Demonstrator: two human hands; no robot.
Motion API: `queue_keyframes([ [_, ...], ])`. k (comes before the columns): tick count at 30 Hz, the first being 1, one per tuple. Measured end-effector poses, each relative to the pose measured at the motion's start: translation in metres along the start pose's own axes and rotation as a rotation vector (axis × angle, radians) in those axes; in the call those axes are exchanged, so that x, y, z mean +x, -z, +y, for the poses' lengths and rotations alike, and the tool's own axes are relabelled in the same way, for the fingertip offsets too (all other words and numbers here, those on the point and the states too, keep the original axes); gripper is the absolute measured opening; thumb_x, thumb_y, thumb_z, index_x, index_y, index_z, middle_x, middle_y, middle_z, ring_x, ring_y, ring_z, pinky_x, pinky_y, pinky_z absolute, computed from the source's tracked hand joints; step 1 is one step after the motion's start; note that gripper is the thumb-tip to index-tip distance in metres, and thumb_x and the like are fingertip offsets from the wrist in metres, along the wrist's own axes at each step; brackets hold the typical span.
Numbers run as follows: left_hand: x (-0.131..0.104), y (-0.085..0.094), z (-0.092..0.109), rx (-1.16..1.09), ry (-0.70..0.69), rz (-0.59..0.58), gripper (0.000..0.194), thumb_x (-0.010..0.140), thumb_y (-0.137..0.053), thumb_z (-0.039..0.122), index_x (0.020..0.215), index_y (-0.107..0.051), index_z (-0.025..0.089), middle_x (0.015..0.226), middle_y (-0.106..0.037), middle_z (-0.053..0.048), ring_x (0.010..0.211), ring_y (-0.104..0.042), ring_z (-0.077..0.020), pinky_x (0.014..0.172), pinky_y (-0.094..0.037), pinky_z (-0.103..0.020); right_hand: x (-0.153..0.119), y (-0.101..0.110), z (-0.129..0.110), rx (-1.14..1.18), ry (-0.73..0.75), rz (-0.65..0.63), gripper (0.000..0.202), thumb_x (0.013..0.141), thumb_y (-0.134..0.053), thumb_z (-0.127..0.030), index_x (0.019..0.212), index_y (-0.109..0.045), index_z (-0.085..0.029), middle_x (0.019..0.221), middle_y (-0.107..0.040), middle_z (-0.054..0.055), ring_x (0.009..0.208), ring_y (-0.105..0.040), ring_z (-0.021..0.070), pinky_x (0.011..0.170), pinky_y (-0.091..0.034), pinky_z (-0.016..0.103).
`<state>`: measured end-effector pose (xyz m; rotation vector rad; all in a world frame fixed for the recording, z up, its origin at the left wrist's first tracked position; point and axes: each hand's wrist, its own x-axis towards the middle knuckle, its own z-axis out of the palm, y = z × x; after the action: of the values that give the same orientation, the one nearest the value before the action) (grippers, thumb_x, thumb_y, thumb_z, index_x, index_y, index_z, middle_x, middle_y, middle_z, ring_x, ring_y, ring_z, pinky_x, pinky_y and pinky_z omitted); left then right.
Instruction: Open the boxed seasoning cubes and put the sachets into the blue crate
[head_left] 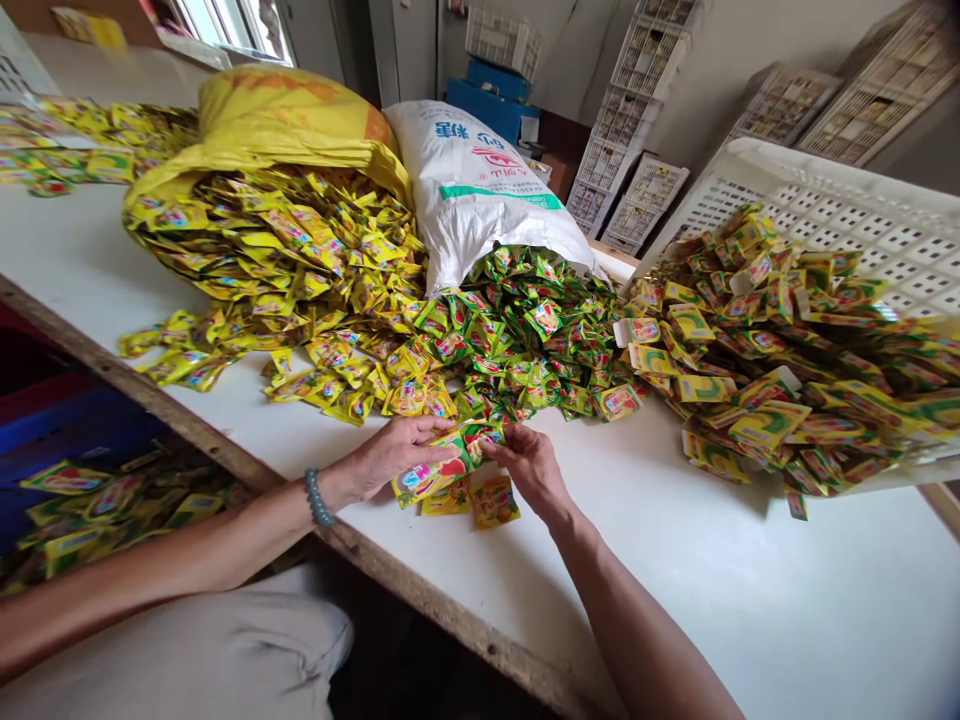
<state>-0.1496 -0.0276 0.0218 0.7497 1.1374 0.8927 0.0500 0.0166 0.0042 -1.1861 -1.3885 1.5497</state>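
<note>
Near the table's front edge, my left hand [397,452] is closed on a small printed carton [427,480], yellow and green with a red picture. My right hand [534,468] pinches a green candy sachet [471,440] at the carton's right end. Whether the sachet is partly inside the carton, I cannot tell. Just below lie a yellow sachet [496,503] and another, partly covered by the carton. Beyond my hands spreads a heap of green sachets [525,330], with a heap of yellow sachets [292,250] to its left.
The yellow sachets spill from a yellow sack [277,110], the green ones from a white sack [480,180]. On the right, a tipped white crate [840,215] pours out many cartons [780,400]. Below the table edge, a blue bin [52,430] holds more cartons. Crates [622,130] stand stacked behind.
</note>
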Motion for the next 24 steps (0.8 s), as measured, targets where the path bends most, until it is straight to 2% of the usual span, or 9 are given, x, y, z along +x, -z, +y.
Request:
queue_keyframes([
  [3,-0.001,0.000,-0.002,0.011,0.000,-0.025,0.056,0.059,-0.088,0.032,0.108,-0.066,0.016,0.098,-0.077,-0.005,0.083,-0.071,-0.0186,0.078,-0.055,-0.029,-0.003,0.000,-0.001,-0.021,0.000,-0.057,0.047,0.061,-0.079,-0.053,0.058,-0.047,-0.019,0.054,-0.041,-0.005,0.054,-0.032,0.0089,0.050,-0.026,0.024],
  [9,-0.002,-0.002,0.001,-0.017,-0.013,-0.066,0.051,0.062,-0.087,0.028,0.109,-0.069,0.019,0.103,-0.076,-0.005,0.090,-0.071,-0.0189,0.081,-0.055,-0.028,-0.003,0.003,-0.011,-0.166,0.051,-0.064,0.051,0.068,-0.075,-0.053,0.053,-0.039,-0.020,0.058,-0.034,-0.005,0.059,-0.028,0.0104,0.054,-0.026,0.026],
  [13,-0.006,-0.003,0.006,-0.035,-0.011,-0.091,0.049,0.064,-0.085,0.027,0.110,-0.070,0.019,0.102,-0.077,-0.006,0.091,-0.072,-0.0198,0.082,-0.055,-0.028,-0.002,0.004,-0.013,-0.346,0.236,0.078,0.050,0.065,-0.077,-0.052,0.050,-0.042,-0.019,0.071,-0.047,0.001,0.076,-0.040,0.0167,0.071,-0.036,0.030],
  [15,-0.007,-0.003,0.007,-0.037,-0.007,-0.099,0.049,0.065,-0.085,0.027,0.111,-0.070,0.019,0.101,-0.077,-0.006,0.091,-0.072,-0.0199,0.082,-0.056,-0.029,-0.004,-0.001,-0.012,-0.400,0.263,0.146,0.044,0.065,-0.077,-0.052,0.052,-0.049,-0.020,0.077,-0.053,0.003,0.084,-0.043,0.0202,0.079,-0.037,0.034],
  [18,-0.008,-0.004,0.007,-0.009,-0.012,-0.105,0.050,0.062,-0.086,0.025,0.110,-0.071,0.020,0.102,-0.077,-0.005,0.091,-0.071,-0.0191,0.083,-0.055,-0.028,-0.009,-0.010,-0.010,-0.345,0.212,0.175,0.042,0.065,-0.075,-0.052,0.053,-0.051,-0.020,0.081,-0.056,0.005,0.088,-0.046,0.0219,0.083,-0.039,0.036],
  [20,-0.006,-0.005,0.007,0.011,-0.017,-0.095,0.052,0.061,-0.087,0.024,0.110,-0.071,0.020,0.103,-0.076,-0.004,0.092,-0.071,-0.0186,0.084,-0.054,-0.028,-0.010,-0.012,-0.009,-0.265,0.165,0.126,0.042,0.066,-0.075,-0.052,0.052,-0.052,-0.019,0.079,-0.059,0.004,0.085,-0.050,0.0212,0.081,-0.040,0.035],
  [24,-0.004,-0.006,0.008,-0.006,-0.019,-0.024,0.058,0.058,-0.088,0.026,0.112,-0.070,0.019,0.100,-0.077,-0.005,0.084,-0.071,-0.0186,0.080,-0.056,-0.030,-0.007,-0.006,-0.011,-0.145,0.135,0.046,0.036,0.073,-0.070,-0.053,0.060,-0.063,-0.019,0.075,-0.062,0.004,0.080,-0.055,0.0199,0.075,-0.042,0.033],
])
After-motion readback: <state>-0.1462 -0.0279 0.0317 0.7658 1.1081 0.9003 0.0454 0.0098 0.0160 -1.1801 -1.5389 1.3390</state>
